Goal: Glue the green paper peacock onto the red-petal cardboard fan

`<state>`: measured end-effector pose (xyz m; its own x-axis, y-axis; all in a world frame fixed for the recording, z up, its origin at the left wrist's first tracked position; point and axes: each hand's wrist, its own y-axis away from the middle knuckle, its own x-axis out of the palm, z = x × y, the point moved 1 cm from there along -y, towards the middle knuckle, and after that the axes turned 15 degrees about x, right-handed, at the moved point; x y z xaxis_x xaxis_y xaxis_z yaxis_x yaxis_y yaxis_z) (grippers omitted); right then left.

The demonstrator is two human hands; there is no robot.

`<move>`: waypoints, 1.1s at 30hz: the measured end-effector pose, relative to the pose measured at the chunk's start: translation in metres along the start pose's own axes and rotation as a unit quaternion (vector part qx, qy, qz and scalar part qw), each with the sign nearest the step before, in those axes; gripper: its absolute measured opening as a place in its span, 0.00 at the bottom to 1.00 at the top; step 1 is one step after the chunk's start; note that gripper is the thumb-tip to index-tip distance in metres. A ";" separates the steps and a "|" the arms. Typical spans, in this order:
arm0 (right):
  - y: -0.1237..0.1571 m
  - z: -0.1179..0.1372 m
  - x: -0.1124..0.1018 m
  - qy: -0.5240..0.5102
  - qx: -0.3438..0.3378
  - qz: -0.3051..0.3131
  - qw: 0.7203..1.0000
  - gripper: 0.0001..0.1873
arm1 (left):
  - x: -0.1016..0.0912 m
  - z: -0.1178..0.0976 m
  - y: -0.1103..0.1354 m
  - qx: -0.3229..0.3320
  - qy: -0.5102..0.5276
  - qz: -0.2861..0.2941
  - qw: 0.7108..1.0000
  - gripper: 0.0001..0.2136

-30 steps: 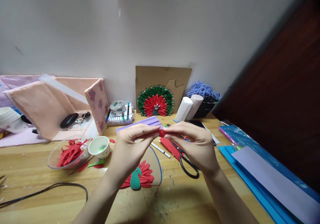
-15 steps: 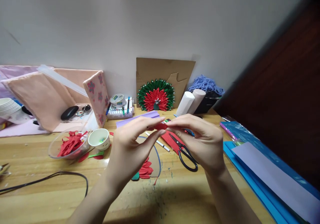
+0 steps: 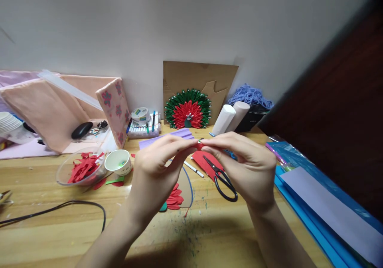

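Wooden desk (image 3: 44, 236) against a plain wall, craft clutter all along the back. Both hands are up over the middle of it, fingertips meeting: left hand (image 3: 155, 168) and right hand (image 3: 248, 168) are each pinched onto a small red paper piece (image 3: 200, 145), held between them in the air above the desk. It looks thin and light, soft enough to crease, probably easy to tear, so a gentle pinch at its two ends, as now, seems the sensible hold. Most of it is hidden by the fingers.

Below the hands, one pair of black scissors (image 3: 223, 178) lies on a red sheet (image 3: 201, 160), with one white pen (image 3: 194, 169) just beside. One paper cup (image 3: 119, 162) stands near one clear bowl (image 3: 79, 171) of red cuttings. Two white rolls (image 3: 231, 118) lean at the back, next to one finished red-and-green fan (image 3: 187, 109) propped on cardboard.
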<state>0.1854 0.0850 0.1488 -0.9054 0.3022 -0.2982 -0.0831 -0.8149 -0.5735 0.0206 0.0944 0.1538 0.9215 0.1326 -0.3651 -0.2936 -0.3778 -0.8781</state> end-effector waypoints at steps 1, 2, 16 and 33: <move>0.000 0.000 0.000 0.009 -0.008 -0.009 1.000 0.09 | -0.001 0.000 0.000 0.001 -0.012 -0.001 1.000 0.10; 0.000 -0.001 -0.001 0.019 -0.015 -0.019 1.000 0.09 | -0.003 0.001 0.000 0.002 -0.023 -0.004 1.000 0.10; 0.000 -0.002 0.002 -0.007 -0.062 0.014 0.998 0.14 | -0.002 -0.003 0.001 -0.022 0.006 -0.008 1.000 0.11; 0.000 0.005 -0.002 0.081 -0.083 0.027 0.993 0.08 | -0.005 -0.001 0.000 0.071 -0.083 0.028 0.994 0.07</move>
<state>0.1850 0.0820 0.1528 -0.8265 0.3467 -0.4436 0.0459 -0.7437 -0.6669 0.0164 0.0924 0.1560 0.8513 0.2686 -0.4508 -0.3874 -0.2576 -0.8852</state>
